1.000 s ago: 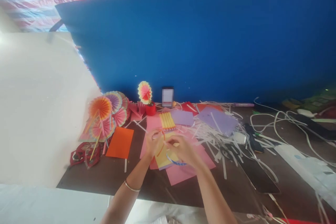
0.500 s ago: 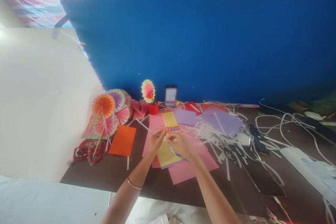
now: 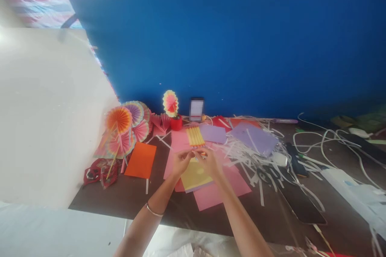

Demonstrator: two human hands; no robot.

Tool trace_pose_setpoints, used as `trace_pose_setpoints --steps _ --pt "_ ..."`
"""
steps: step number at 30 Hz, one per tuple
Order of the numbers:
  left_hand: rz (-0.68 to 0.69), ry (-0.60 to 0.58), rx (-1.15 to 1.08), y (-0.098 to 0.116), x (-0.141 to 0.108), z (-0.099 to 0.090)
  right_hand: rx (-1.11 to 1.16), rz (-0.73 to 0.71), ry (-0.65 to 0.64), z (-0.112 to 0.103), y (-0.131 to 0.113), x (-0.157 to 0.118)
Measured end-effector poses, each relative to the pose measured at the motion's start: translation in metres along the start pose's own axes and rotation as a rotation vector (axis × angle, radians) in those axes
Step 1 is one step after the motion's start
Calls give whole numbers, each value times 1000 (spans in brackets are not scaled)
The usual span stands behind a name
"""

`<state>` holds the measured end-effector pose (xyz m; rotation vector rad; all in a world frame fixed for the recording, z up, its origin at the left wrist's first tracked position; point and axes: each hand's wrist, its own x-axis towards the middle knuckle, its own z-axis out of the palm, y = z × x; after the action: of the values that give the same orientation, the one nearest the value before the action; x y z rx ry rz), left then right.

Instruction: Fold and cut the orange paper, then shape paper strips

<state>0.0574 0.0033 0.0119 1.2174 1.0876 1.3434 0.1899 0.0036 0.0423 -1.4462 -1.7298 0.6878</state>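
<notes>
My left hand [image 3: 181, 162] and my right hand [image 3: 208, 163] meet fingertip to fingertip over the papers at the middle of the table. Both are closed in a pinch around something small, with a bit of orange showing by the right fingers; most of it is hidden. Just beyond the fingertips lies a pleated yellow paper [image 3: 195, 136]. Below the hands is a flat yellow sheet [image 3: 196, 176], on top of pink sheets [image 3: 211, 198].
Folded paper fans [image 3: 119, 120] and an orange sheet [image 3: 141, 160] lie at left. A red pot [image 3: 176, 123] holds a paper flower. White paper strips [image 3: 241, 150], purple sheets [image 3: 255, 138], a phone [image 3: 303, 200] and cables are at right.
My hands have come together and turned, with the fingertips now touching. The orange piece between them shows less than before, and the blue-and-white item near my right hand is no longer visible there.
</notes>
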Motion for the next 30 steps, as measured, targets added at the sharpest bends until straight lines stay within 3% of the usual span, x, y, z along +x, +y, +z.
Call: trace_pose_setpoints --steps 20,30 --pt "32 -29 -11 -6 -2 -1 -45 50 5 -1 -7 -1" --pt "79 142 126 -9 0 -1 -183 17 64 2 -11 -8"
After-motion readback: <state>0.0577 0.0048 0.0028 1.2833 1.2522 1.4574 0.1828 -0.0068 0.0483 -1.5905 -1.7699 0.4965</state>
